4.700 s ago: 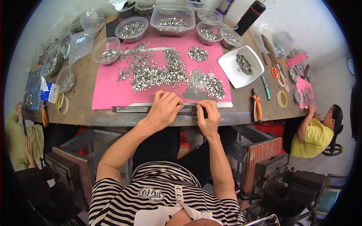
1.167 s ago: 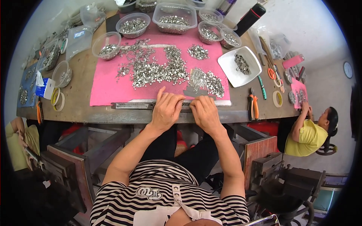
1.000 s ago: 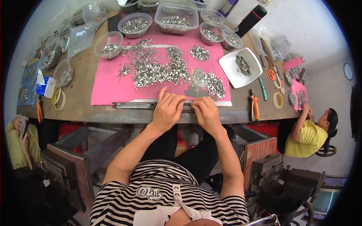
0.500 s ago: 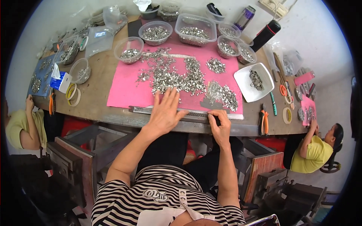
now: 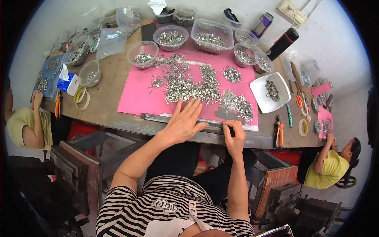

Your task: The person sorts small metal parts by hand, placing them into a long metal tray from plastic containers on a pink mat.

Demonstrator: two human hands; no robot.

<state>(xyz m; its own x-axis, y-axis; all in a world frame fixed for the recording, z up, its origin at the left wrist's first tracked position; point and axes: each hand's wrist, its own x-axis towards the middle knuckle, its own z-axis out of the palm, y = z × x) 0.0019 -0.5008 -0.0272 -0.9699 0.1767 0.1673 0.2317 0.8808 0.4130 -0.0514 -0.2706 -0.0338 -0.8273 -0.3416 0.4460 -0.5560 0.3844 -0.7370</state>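
A pile of small shiny metal pieces (image 5: 189, 90) lies across a pink mat (image 5: 132, 93) on the workbench. My left hand (image 5: 184, 121) is held flat with its fingers stretched out, the fingertips at the pile's near edge. Under that palm a long, narrow metal bar (image 5: 156, 118) runs along the mat's front edge, its middle partly hidden. At the bar's right end, my right hand (image 5: 234, 136) is closed, thumb and forefinger pinching it. Thin silvery pins (image 5: 229, 100) and a smaller heap of metal pieces (image 5: 244, 108) lie on the mat beyond the right hand.
Clear tubs (image 5: 170, 38) of metal pieces line the back. A white dish (image 5: 270, 90) stands right of the mat, near orange-handled pliers (image 5: 279, 132). Tape rolls (image 5: 81, 97) and a tissue pack (image 5: 68, 83) lie left. Two people in yellow (image 5: 325, 168) sit at either side.
The whole view has shifted, so the bench appears lower and further right. My left hand has slid slightly rightward along the pile's edge. The right hand keeps its pinch at the bar's end.
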